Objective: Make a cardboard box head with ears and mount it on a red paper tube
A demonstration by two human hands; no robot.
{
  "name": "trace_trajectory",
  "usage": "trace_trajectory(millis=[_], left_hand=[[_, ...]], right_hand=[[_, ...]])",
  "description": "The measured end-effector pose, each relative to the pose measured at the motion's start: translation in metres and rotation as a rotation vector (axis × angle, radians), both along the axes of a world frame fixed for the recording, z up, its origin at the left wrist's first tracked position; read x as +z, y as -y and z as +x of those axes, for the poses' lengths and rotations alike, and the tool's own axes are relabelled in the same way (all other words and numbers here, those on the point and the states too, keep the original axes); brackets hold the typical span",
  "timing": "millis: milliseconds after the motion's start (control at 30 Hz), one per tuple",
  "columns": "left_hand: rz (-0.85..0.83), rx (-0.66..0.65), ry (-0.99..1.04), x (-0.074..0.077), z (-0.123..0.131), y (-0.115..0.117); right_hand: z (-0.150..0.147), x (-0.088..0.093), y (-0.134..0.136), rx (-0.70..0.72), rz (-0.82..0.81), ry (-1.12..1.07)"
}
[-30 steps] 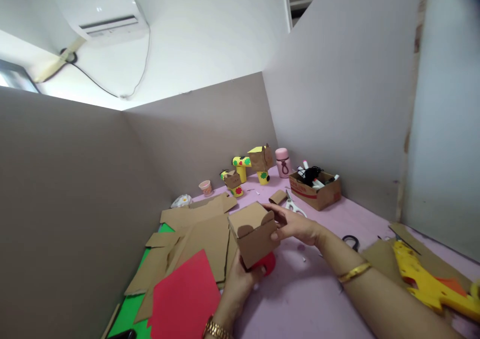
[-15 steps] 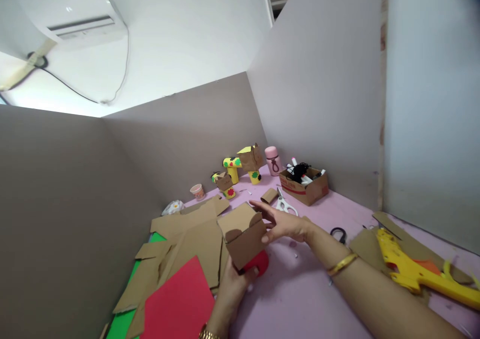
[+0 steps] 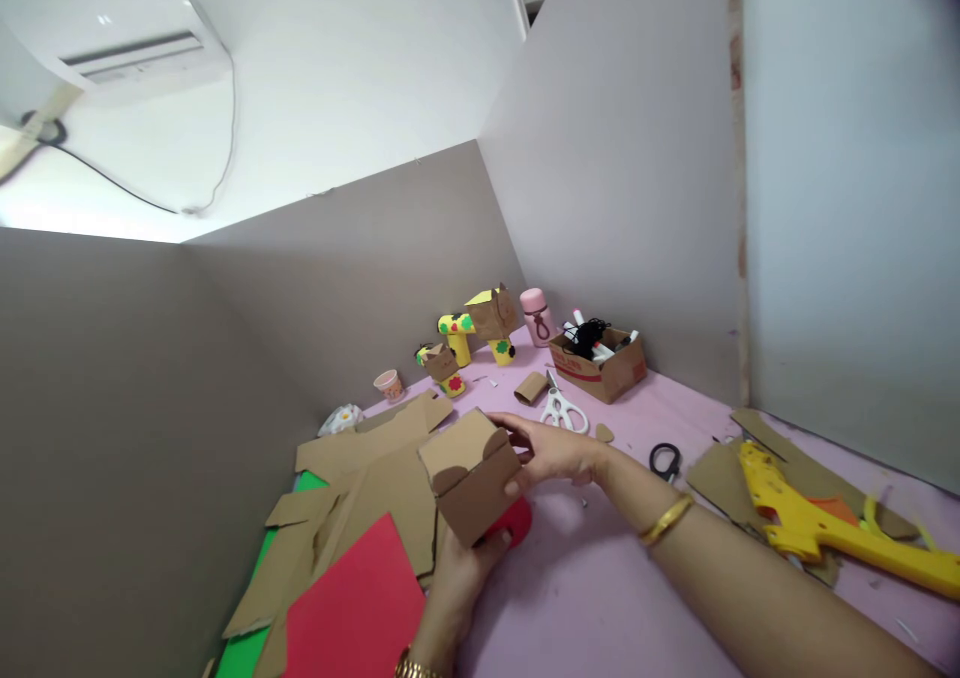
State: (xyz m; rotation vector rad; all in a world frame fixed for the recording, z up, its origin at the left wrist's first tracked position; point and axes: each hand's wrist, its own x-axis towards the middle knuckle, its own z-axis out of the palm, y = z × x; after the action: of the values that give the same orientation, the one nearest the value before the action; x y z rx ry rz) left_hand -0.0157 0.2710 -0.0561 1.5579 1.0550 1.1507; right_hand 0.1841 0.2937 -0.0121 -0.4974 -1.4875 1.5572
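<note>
Above the table, between my hands, is a small brown cardboard box [image 3: 480, 493] with two rounded ear-like flaps along its top edge. Beneath it shows a red rounded piece [image 3: 519, 521]; how the two join is hidden. My left hand [image 3: 459, 570] is closed around the underside, its thumb against the red piece. On the right side of the box, my right hand [image 3: 559, 453] grips with the thumb on the front face and fingers behind the top edge. A red sheet [image 3: 356, 603] lies left of my left hand, on flat cardboard pieces [image 3: 386, 488].
White-handled scissors [image 3: 562, 413], a cardboard roll [image 3: 531, 389] and black-handled scissors [image 3: 664, 461] lie beyond my right arm. A yellow glue gun [image 3: 825, 533] is at right. Farther back stand decorated cardboard animals [image 3: 491, 313], a pink bottle [image 3: 536, 318] and a box of markers [image 3: 600, 373].
My right hand has closed in on the box, its thumb now against the front face. The box has shifted slightly left and turned a little. The whole view has swung slightly.
</note>
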Motion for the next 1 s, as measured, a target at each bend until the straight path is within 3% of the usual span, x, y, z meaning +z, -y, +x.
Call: trace_trajectory(millis=[533, 1000], left_hand=[[-0.069, -0.106, 0.013, -0.002, -0.006, -0.003], [-0.077, -0.072, 0.054, 0.003, 0.001, 0.006]], right_hand=[[0.009, -0.002, -0.001, 0.009, 0.009, 0.074], [0.022, -0.014, -0.008, 0.012, -0.024, 0.291]])
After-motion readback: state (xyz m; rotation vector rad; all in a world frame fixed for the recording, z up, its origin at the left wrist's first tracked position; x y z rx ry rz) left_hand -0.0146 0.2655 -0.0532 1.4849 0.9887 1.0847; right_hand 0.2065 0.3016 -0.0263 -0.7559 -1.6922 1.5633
